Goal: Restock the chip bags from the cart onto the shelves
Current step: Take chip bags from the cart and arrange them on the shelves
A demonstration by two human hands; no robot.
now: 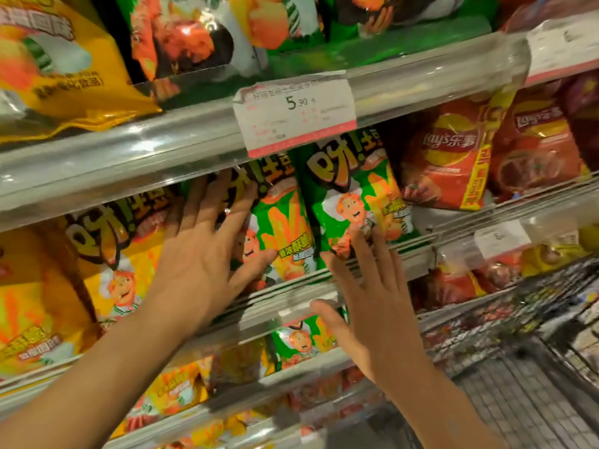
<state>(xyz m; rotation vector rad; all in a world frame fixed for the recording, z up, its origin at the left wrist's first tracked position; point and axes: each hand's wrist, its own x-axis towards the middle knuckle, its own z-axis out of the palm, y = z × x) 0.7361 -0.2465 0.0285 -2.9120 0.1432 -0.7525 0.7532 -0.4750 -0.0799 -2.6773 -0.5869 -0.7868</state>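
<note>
Pressing flat with spread fingers, the left hand rests on a green chip bag at frame centre on the middle shelf; the right hand, fingers straight, touches the neighbouring green bag.

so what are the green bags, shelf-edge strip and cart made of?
Green bags: glossy plastic film, probably; bright glare and creases.
Shelf-edge strip: clear plastic, likely acrylic; see-through, sharp highlights.
Cart: looks like metal wire mesh, too blurred for finish.
</note>
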